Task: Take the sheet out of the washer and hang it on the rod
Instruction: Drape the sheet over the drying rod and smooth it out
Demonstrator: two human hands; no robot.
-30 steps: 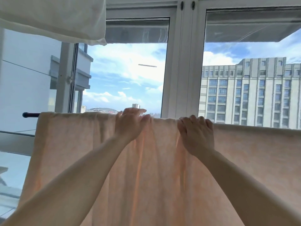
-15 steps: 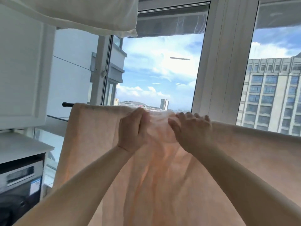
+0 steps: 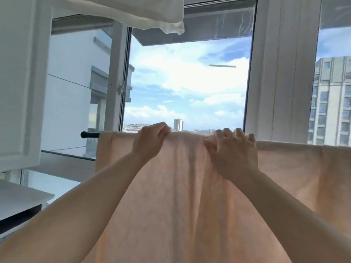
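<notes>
Sheet [image 3: 190, 196] is draped over the rod [image 3: 89, 134], hanging below both hands. Left hand [image 3: 150, 142] curls its fingers over the top fold and grips it. Right hand [image 3: 234, 150], just beside it, pinches bunched fabric at the fold. Rod's bare dark end sticks out left of left hand. White cloth [image 3: 152, 12] hangs above.

White cloth [image 3: 152, 12] hangs overhead; white cabinet door [image 3: 19, 82] at left; apartment block [image 3: 332, 101] beyond window.
</notes>
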